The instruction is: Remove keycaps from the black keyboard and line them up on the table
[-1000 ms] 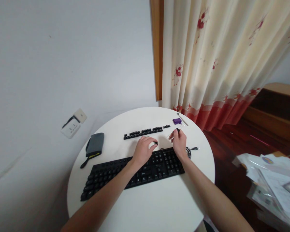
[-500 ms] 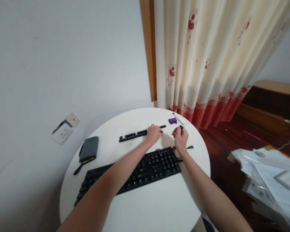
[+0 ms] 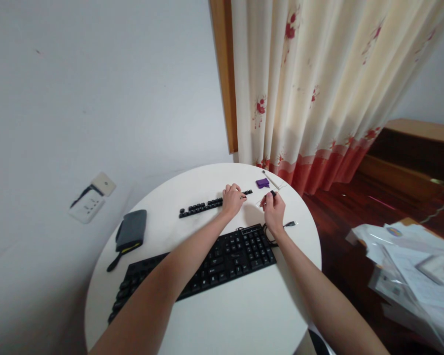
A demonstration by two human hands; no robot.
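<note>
Your left hand (image 3: 232,201) is at the row of loose keys (image 3: 199,210), covering part of it, with finger and thumb pinched narrow on a small dark key (image 3: 243,197); whether that key already touches the table (image 3: 240,308) you cannot tell from here. Your right hand (image 3: 274,209) is closed round the dark handle of what looks like a wire puller (image 3: 273,193), held above the tabletop, just right of the row and clear of the keyboard (image 3: 240,254). The step in hand looks like setting a pulled key down in line with the others, toward the row's right-hand end. From here, the move calls for you to square the key to its neighbours, then ease your pinch open and lift straight off, so your fingers don't nudge the row. Keep the puller's thin wires away from the keys and the cable (image 3: 289,224) meanwhile.
</note>
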